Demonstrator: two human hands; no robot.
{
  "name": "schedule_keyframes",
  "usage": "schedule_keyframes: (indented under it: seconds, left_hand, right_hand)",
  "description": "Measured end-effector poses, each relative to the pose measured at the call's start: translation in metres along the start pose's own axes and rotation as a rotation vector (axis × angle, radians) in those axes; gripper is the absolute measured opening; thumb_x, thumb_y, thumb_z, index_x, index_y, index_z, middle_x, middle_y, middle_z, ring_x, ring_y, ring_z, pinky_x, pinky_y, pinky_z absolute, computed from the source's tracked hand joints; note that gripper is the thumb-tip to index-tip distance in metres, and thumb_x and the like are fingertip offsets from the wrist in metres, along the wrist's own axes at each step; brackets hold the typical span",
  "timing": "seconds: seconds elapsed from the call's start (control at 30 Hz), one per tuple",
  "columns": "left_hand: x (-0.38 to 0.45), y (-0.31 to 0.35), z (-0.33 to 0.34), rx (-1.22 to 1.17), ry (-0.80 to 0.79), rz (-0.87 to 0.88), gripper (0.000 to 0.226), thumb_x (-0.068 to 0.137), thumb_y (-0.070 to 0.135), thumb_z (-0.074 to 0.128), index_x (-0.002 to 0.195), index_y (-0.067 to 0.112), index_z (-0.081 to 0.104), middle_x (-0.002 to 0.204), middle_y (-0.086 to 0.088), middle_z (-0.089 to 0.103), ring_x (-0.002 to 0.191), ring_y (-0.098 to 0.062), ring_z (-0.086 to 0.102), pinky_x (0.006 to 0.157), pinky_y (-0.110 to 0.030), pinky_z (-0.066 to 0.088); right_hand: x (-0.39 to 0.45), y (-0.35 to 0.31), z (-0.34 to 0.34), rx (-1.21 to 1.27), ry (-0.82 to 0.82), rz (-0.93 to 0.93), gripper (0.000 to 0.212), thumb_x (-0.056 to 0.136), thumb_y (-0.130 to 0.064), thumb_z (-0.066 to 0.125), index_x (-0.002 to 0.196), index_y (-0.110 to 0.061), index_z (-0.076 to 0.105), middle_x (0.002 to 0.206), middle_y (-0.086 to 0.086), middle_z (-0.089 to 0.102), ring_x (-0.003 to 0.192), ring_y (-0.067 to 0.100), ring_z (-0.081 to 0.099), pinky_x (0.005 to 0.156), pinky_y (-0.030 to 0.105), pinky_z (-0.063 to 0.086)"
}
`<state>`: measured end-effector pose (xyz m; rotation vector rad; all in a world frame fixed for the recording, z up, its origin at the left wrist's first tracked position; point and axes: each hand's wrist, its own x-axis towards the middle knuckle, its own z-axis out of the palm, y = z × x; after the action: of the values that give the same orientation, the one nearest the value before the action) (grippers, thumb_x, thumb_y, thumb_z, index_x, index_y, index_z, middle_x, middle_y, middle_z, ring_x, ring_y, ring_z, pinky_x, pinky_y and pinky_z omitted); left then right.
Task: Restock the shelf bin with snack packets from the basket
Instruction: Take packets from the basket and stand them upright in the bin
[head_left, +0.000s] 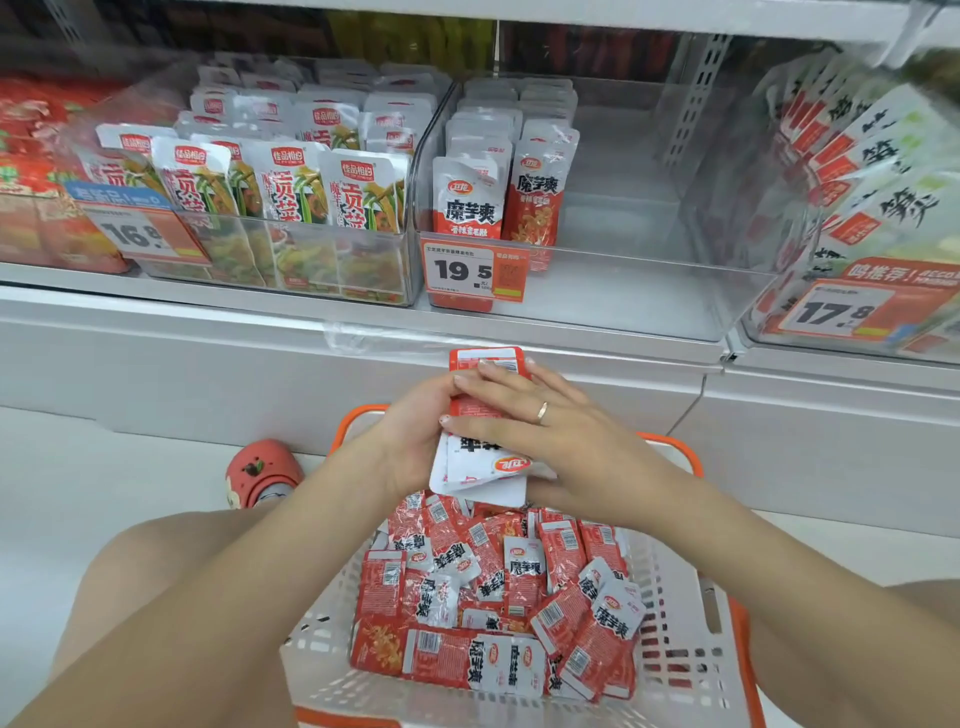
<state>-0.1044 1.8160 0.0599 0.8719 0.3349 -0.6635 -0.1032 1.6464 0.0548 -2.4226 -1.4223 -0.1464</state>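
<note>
Above the basket, my left hand (410, 441) grips a stack of red and white snack packets (480, 457) from the left side. My right hand (561, 441) lies across the stack's right face with straight fingers, pressing it. Below them the white basket with an orange rim (670, 639) holds several more of the same packets (498, 597), lying jumbled. On the shelf the clear bin (613, 291) with the 19.5 price tag (462, 270) has two rows of upright matching packets (498, 192) at its left side; its right part is bare.
A clear bin of green-printed packets (291, 192) stands to the left of the target bin, and another bin of white packets (872, 208) to the right. A red shoe (262, 473) rests on the pale floor left of the basket. A shelf board runs overhead.
</note>
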Motion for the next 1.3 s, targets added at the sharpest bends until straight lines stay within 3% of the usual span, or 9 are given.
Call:
schedule_keyframes:
  seconds: [0.13,0.23,0.4,0.5,0.73,0.87,1.03,1.17,1.3]
  left_hand:
    - [-0.001,-0.005,-0.007,0.102,-0.038,-0.045,0.067,0.084,0.064,0.038,0.111,0.006,0.061,0.104,-0.015,0.063,0.102,-0.029,0.058,0.104,-0.044,0.036]
    - [0.003,-0.002,-0.002,0.444,0.153,0.109,0.089,0.075,0.081,0.039,0.138,0.018,0.043,0.133,-0.013,0.052,0.126,-0.028,0.046,0.111,-0.047,0.030]
    - [-0.008,-0.003,0.007,0.696,-0.037,0.172,0.035,0.081,0.033,0.071,0.111,0.019,0.059,0.100,-0.002,0.073,0.094,-0.019,0.069,0.084,-0.033,0.056]
    - [-0.006,-0.014,0.005,0.700,0.044,0.255,0.021,0.084,0.010,0.068,0.103,0.016,0.062,0.097,-0.006,0.073,0.086,-0.019,0.070,0.081,-0.033,0.058]
    - [-0.004,-0.003,0.000,0.397,0.029,0.199,0.025,0.087,0.004,0.060,0.110,0.014,0.057,0.103,-0.012,0.072,0.091,-0.030,0.070,0.081,-0.039,0.058]
    - [-0.004,-0.003,-0.002,0.399,0.046,0.182,0.025,0.087,0.005,0.060,0.111,0.012,0.058,0.106,-0.012,0.071,0.097,-0.028,0.069,0.087,-0.039,0.055]
    - [-0.005,-0.008,0.000,0.433,-0.008,0.132,0.028,0.084,0.025,0.061,0.109,0.013,0.060,0.107,-0.012,0.071,0.098,-0.026,0.068,0.090,-0.037,0.054]
    - [-0.002,-0.017,0.004,0.400,-0.005,0.144,0.029,0.081,0.027,0.063,0.106,0.013,0.060,0.093,-0.005,0.074,0.083,-0.017,0.071,0.078,-0.032,0.058]
    - [0.002,-0.029,0.009,0.524,0.051,0.249,0.031,0.079,0.025,0.070,0.107,0.020,0.059,0.095,0.002,0.074,0.087,-0.014,0.071,0.072,-0.025,0.056]
  right_hand:
    - [0.008,-0.010,-0.011,0.664,0.320,0.360,0.045,0.090,0.000,0.056,0.124,-0.029,0.061,0.114,-0.022,0.065,0.112,-0.007,0.057,0.096,0.013,0.042]
    - [0.010,0.002,-0.022,1.021,0.393,0.681,0.038,0.091,-0.013,0.061,0.124,-0.031,0.055,0.099,-0.016,0.071,0.091,0.002,0.068,0.080,0.023,0.056]
    - [0.008,0.011,-0.027,1.383,0.279,0.813,0.059,0.072,-0.022,0.069,0.127,-0.010,0.053,0.102,0.004,0.073,0.086,0.019,0.071,0.074,0.036,0.060]
    - [0.007,0.012,-0.028,1.436,0.219,0.836,0.056,0.070,-0.018,0.069,0.124,-0.012,0.055,0.101,0.005,0.073,0.082,0.019,0.071,0.075,0.035,0.060]
    - [0.002,0.021,-0.040,1.524,0.329,0.844,0.067,0.092,0.017,0.038,0.133,-0.033,0.049,0.107,0.016,0.071,0.086,0.035,0.072,0.072,0.039,0.060]
    - [0.002,0.023,-0.039,1.527,0.311,0.835,0.046,0.096,-0.005,0.051,0.129,-0.037,0.051,0.110,0.005,0.072,0.095,0.030,0.070,0.079,0.041,0.059]
    - [0.003,0.020,-0.032,1.342,0.285,0.940,0.014,0.094,-0.017,0.057,0.105,-0.010,0.063,0.090,0.006,0.073,0.075,0.019,0.070,0.066,0.027,0.059]
    - [0.002,0.019,-0.032,1.217,0.265,0.929,0.013,0.096,-0.018,0.054,0.102,-0.010,0.063,0.087,0.005,0.072,0.072,0.015,0.070,0.064,0.025,0.058]
    - [0.004,0.008,-0.028,1.189,0.176,0.893,0.031,0.097,-0.042,0.044,0.109,-0.022,0.063,0.098,0.000,0.074,0.087,0.015,0.071,0.077,0.030,0.058]
